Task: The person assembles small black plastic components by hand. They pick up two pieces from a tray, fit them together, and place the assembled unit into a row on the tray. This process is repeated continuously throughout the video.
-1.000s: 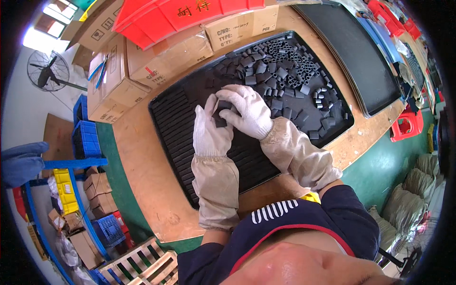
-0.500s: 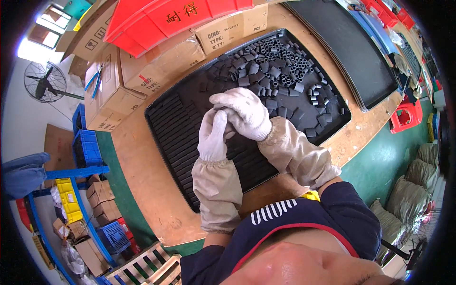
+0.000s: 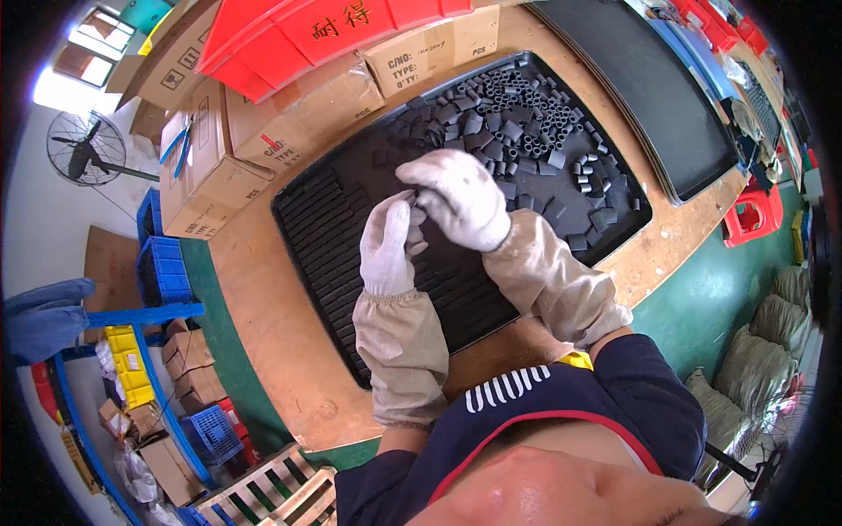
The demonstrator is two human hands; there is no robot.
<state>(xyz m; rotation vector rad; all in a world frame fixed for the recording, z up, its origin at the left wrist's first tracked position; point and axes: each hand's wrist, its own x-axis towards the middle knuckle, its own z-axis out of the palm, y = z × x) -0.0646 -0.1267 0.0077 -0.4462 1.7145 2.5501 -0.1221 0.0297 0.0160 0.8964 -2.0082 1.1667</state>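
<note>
White work gloves cover both my hands, which meet above a large black tray (image 3: 650,210). My left hand (image 3: 388,250) is closed in a pinch, thumb upward, with a small dark piece just visible at its fingertips. Above it and to the right, my right hand (image 3: 463,200) curls its fingers down towards the same spot; the glove hides what they grip, if anything. Neat rows of black pieces (image 3: 326,232) fill the left and near parts of the tray. Loose short black tubes (image 3: 526,105) lie scattered over its far right part.
Cardboard boxes (image 3: 215,188) line the tray's far left side, with pliers (image 3: 181,149) on one and a red bin (image 3: 316,39) on others. Stacked black trays (image 3: 649,96) lie at the far right of the wooden table (image 3: 263,351). A red stool (image 3: 750,215) stands beyond.
My right hand has opened slightly away from the left, its fingers lifting a little. The left hand's fingertips and a small dark piece between the hands now show.
</note>
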